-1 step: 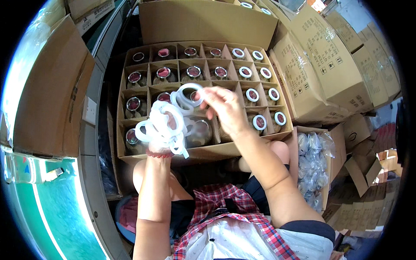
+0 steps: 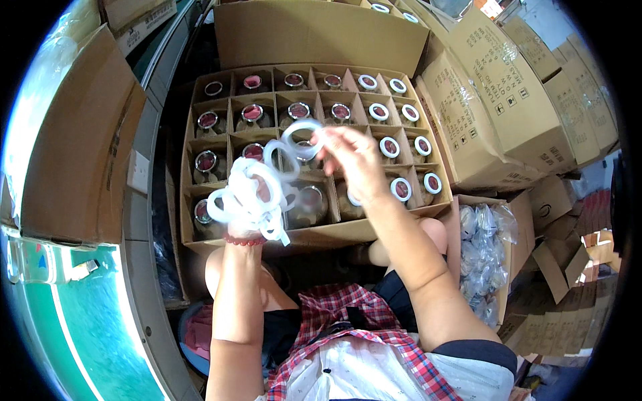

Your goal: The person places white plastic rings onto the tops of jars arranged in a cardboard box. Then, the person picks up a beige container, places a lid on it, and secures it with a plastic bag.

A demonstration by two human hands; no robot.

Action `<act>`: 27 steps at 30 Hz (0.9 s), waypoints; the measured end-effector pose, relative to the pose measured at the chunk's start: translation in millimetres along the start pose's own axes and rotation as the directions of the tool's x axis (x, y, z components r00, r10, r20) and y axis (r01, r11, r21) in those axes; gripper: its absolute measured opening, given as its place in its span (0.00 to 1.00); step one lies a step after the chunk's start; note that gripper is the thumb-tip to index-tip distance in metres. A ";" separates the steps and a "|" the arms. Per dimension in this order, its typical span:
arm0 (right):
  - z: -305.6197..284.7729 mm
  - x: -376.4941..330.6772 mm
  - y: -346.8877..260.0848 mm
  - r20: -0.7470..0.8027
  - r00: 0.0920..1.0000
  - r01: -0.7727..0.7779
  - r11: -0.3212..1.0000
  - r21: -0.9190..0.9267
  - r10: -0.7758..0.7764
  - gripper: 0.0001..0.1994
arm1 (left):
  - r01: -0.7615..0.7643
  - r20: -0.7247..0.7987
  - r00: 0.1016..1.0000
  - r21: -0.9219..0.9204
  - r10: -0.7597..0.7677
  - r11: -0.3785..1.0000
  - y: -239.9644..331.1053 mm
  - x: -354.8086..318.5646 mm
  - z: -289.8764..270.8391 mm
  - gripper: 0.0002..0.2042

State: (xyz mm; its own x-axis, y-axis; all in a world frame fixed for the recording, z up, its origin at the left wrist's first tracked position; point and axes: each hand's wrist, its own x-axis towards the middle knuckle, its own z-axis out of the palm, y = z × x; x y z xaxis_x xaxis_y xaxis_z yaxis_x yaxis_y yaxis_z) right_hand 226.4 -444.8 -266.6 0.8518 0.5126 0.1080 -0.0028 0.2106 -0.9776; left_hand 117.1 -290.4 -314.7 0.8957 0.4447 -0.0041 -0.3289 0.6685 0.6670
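while the right hand [image 2: 358, 160] pinches the near side of a lead ring [image 2: 302, 123] between thumb and fingertips, that white band hangs off the fingers toward ten o'clock, taking twelve as straight away from the wearer. being round, the ring has no long axis; its open face looks up, over the dividers of the carton [image 2: 314, 235]. the left hand [image 2: 262, 192] lies at seven o'clock from it, farther off than the right, and is so buried in a loose bunch of white rings [image 2: 242, 194] that its finger closure cannot be told. a second ring [image 2: 269, 159] overlaps both bunch and lead ring, making a slanted line from seven toward one o'clock; whether they are linked is unclear. from the right hand, jars with white collars [image 2: 389, 147] stand from twelve round to four o'clock, and another white-collared jar [image 2: 352, 198] shows partly past the wrist at six. bare-rimmed jars [image 2: 252, 111] sit mostly between eight and one o'clock of the lead ring, with a glass jar [image 2: 311, 204] just beside the bunch at about three o'clock from the left hand.
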 end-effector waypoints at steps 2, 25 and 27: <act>-30.7 23.6 -4.3 -0.055 0.986 0.134 0.951 -0.278 -0.155 0.10 | -0.051 0.045 0.998 0.038 0.050 0.998 0.7 1.3 -16.3 0.12; -158.8 122.7 73.4 0.298 0.944 0.320 -0.185 -0.929 0.140 0.11 | 0.005 0.139 0.990 0.037 -0.010 0.999 -3.6 85.1 -21.9 0.13; -152.3 121.7 66.9 0.305 0.940 0.335 -0.251 -0.908 0.150 0.14 | 0.171 0.152 0.976 -0.071 -0.159 0.983 -5.9 88.6 -34.3 0.10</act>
State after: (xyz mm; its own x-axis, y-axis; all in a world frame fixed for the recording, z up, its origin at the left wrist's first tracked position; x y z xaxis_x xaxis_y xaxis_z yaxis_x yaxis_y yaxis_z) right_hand 409.7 -495.1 -346.4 0.6407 0.7678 0.0104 0.7617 -0.6372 0.1171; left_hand 188.2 -234.5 -344.6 0.9715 0.2372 0.0028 -0.1911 0.7756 0.6016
